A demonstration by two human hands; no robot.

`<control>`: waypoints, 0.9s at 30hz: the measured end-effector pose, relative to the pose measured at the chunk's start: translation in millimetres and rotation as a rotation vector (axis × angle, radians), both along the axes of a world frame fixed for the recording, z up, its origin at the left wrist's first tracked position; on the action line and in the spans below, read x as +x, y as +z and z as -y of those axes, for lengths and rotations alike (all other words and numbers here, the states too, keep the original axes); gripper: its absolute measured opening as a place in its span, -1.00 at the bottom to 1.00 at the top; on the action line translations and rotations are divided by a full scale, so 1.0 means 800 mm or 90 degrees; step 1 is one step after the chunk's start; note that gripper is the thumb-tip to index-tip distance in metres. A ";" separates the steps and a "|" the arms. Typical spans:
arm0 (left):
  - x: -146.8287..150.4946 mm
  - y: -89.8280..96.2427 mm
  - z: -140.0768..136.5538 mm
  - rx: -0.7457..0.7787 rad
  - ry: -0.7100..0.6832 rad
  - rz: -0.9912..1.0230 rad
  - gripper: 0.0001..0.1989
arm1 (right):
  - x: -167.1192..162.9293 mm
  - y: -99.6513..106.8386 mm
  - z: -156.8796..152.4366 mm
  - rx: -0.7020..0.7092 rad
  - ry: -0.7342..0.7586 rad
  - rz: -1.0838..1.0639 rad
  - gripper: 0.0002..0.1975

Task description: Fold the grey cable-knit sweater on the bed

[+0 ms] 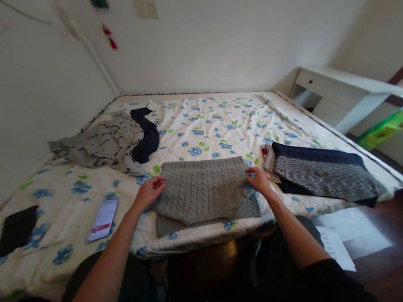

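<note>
A grey cable-knit sweater (202,188) lies folded on the bed in front of me, its ribbed hem toward me and a lower layer showing beneath. My left hand (150,192) is at the sweater's left edge, fingers slightly bent and apart. At the opposite edge, my right hand (259,180) has its fingers loosely spread near the knit. Neither hand visibly grips the fabric, though I cannot tell whether the fingertips touch it.
The bed has a floral sheet (195,136). A rumpled grey printed garment (101,138) with dark fabric lies left; folded dark and speckled knitwear (325,172) lies right. A phone (104,218) and a black pouch (17,229) are nearer left. A white desk (346,90) stands beyond.
</note>
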State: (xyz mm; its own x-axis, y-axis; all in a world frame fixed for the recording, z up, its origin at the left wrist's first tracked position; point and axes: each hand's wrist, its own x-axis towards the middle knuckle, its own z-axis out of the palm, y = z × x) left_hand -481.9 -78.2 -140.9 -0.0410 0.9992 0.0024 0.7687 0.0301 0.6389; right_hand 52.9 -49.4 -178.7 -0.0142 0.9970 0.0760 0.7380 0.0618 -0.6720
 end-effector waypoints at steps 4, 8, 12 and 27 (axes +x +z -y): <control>0.035 -0.005 0.070 -0.074 -0.189 -0.007 -0.63 | -0.039 0.001 0.063 -0.099 0.275 -0.017 -0.61; 0.071 -0.021 0.122 -0.081 -0.313 -0.101 -0.54 | -0.073 -0.013 0.113 -0.116 0.384 0.058 -0.51; 0.087 -0.019 0.130 -0.080 -0.295 -0.140 -0.76 | -0.079 -0.016 0.118 -0.090 0.348 0.066 -0.75; 0.051 -0.016 0.044 -0.216 -0.286 0.071 -0.57 | -0.014 -0.028 0.026 -0.227 0.335 -0.091 -0.64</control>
